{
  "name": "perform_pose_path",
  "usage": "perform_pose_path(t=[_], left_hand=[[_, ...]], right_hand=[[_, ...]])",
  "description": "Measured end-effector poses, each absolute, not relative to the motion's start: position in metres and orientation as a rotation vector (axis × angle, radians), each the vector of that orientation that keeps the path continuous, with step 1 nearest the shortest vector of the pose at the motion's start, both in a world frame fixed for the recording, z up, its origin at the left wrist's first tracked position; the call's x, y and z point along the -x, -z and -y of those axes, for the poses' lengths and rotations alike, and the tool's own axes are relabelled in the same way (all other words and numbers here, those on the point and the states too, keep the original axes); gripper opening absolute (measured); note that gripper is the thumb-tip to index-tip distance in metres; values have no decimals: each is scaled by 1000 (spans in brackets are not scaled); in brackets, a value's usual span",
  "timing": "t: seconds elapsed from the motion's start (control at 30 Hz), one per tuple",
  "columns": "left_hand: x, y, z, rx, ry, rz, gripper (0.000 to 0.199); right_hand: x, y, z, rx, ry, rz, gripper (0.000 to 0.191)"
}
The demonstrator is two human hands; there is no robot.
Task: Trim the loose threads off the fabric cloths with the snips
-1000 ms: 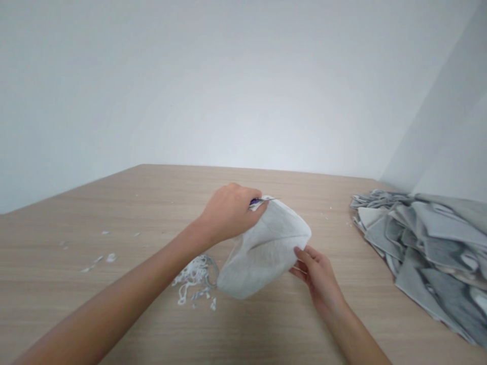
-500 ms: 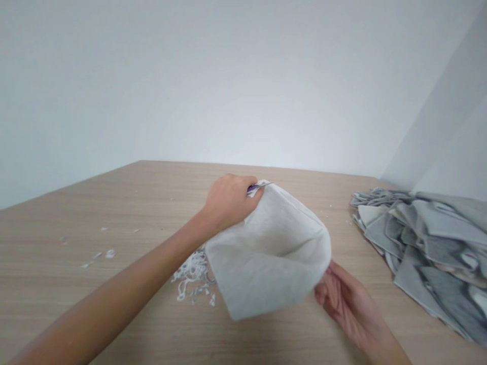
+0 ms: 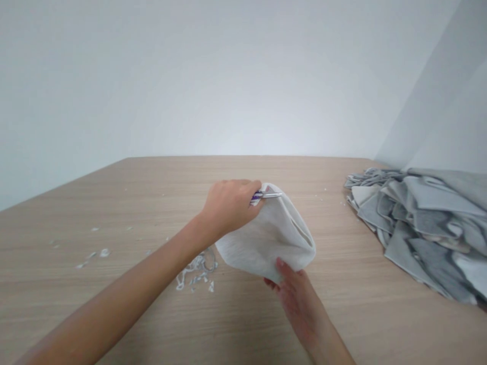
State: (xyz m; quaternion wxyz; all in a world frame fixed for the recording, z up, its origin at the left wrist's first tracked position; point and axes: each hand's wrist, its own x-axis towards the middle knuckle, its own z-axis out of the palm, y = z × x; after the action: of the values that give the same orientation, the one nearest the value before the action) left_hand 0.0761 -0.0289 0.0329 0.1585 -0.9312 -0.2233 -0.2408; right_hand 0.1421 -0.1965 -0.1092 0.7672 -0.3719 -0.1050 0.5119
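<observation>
My left hand [image 3: 233, 205] is closed around small purple-handled scissors [image 3: 271, 194], with their metal blades pointing right. The same hand also pinches the top of an off-white fabric piece [image 3: 254, 246], which looks like a folded or sewn pouch with an opening along its right side. My right hand [image 3: 299, 301] grips the lower edge of this fabric, thumb in front and fingers behind. The cloth is held up above the table between both hands. Part of the scissors' handle is hidden inside my left hand.
A heap of grey and white fabric pieces [image 3: 414, 218] lies on the right of the wooden table [image 3: 152, 324]. Thread and cloth trimmings [image 3: 198, 268] are piled beneath my left forearm. Small white scraps [image 3: 104, 252] are scattered at left. A white wall [image 3: 243, 81] stands behind.
My right hand has moved left and taken the fabric's lower edge with its thumb in front. The fabric has folded up smaller, and the scissors' blades show more.
</observation>
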Motion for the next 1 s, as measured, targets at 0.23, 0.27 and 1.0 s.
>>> perform_pose_path(t=[0.23, 0.27, 1.0], left_hand=[[-89, -27, 17, 2654, 714, 643, 24], [-93, -25, 15, 2658, 719, 647, 24], [-142, 43, 29, 2849, 553, 445, 30]], right_hand=[[-154, 87, 209, 539, -1187, 263, 43], [-160, 85, 209, 513, -1188, 261, 43], [-145, 121, 211, 796, -1246, -19, 23]])
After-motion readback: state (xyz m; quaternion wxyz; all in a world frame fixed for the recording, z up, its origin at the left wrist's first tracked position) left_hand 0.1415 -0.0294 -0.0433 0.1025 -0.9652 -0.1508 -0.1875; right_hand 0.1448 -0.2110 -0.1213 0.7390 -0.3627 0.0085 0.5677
